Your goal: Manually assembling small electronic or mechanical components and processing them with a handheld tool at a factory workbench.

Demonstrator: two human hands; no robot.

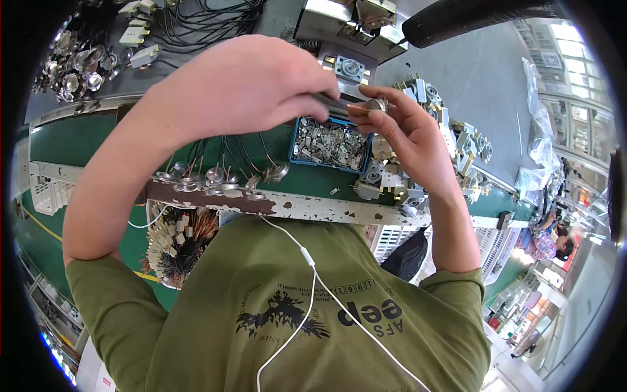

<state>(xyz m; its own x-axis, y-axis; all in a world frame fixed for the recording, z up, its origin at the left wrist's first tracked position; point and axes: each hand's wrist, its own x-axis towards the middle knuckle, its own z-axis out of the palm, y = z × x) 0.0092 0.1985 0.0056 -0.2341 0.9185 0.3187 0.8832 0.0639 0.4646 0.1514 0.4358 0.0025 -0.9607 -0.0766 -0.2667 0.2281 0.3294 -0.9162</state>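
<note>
My right hand point(413, 138) pinches a small round metal cap point(377, 104) between thumb and fingers. A thin copper-coloured end point(356, 110) points left from the cap toward my other hand. My left hand point(261, 81), a little blurred, reaches in from the left, thumb and fingers closed on a dark wire point(334, 102); exactly how the wire meets the cap is hidden. Just below both hands sits a blue tray point(292, 155) of many small metal clips point(330, 144). Beyond them is a metal fixture point(349, 67) holding a round-centred part.
Loose metal caps point(81, 68) pile at the far left, beside black cables with white connectors point(140, 32). Wired caps point(219, 176) lie along the front edge. White switch-like units point(457, 140) cluster at right. A black tube point(483, 19) overhangs the far right.
</note>
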